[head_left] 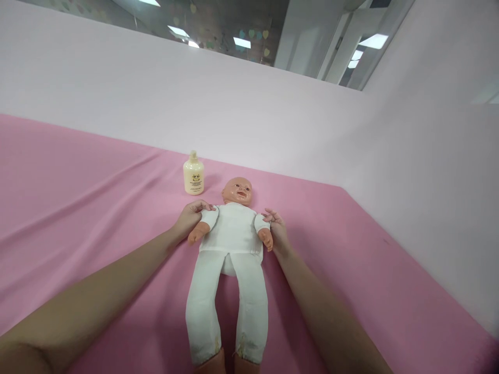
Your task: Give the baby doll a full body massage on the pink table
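A baby doll lies on its back with its head at the far end and its legs toward me. Its body is white cloth; its head, forearms and feet are tan plastic. My left hand is closed lightly on the white upper arm at the picture's left, fingertips on the cloth. On the opposite side, my right hand holds the doll's other arm, its fingers partly bent over the white sleeve. The thumbs and undersides of both grips are mostly hidden. The doll's feet run out of the bottom of the picture.
A cream pump bottle with dark print stands left of the doll's head. Pink cloth, wrinkled at the left, covers the surface. A white wall rises behind and at the right, with a window or mirror above.
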Available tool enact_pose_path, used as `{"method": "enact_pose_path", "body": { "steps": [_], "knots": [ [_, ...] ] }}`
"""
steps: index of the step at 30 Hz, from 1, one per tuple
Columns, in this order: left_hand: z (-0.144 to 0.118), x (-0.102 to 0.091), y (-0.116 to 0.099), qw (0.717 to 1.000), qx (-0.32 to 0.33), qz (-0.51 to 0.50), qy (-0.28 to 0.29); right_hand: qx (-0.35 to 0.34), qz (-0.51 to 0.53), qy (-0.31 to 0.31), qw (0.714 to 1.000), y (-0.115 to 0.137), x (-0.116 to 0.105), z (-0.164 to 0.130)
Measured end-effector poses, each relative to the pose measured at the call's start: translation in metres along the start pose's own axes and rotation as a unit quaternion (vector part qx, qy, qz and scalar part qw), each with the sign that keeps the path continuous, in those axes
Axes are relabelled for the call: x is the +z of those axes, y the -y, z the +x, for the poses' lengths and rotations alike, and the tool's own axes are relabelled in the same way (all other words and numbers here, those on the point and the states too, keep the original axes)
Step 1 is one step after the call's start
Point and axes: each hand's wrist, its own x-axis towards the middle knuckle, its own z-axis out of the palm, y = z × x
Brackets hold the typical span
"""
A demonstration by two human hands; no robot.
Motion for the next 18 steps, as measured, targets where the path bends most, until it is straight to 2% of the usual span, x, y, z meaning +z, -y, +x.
{"method": "enact_pose_path", "body": {
  "steps": [5, 9, 14, 18],
  "knots": [
    [-0.005, 0.003, -0.007, 1.000, 0.002, 0.013, 0.013, -0.007, 0.002, -0.023, 1.000, 0.002, 0.004, -0.003],
    [-0.002, 0.003, -0.004, 0.999, 0.023, 0.039, -0.017, -0.037, -0.015, -0.041, 0.998, -0.001, 0.004, -0.005],
    [0.000, 0.000, 0.000, 0.996, 0.044, 0.077, -0.025, -0.061, -0.080, -0.073, 0.992, 0.001, 0.005, -0.010],
    [-0.004, -0.001, -0.005, 0.992, 0.027, 0.115, -0.034, -0.107, -0.138, -0.054, 0.983, 0.006, 0.008, -0.016]
  ]
}}
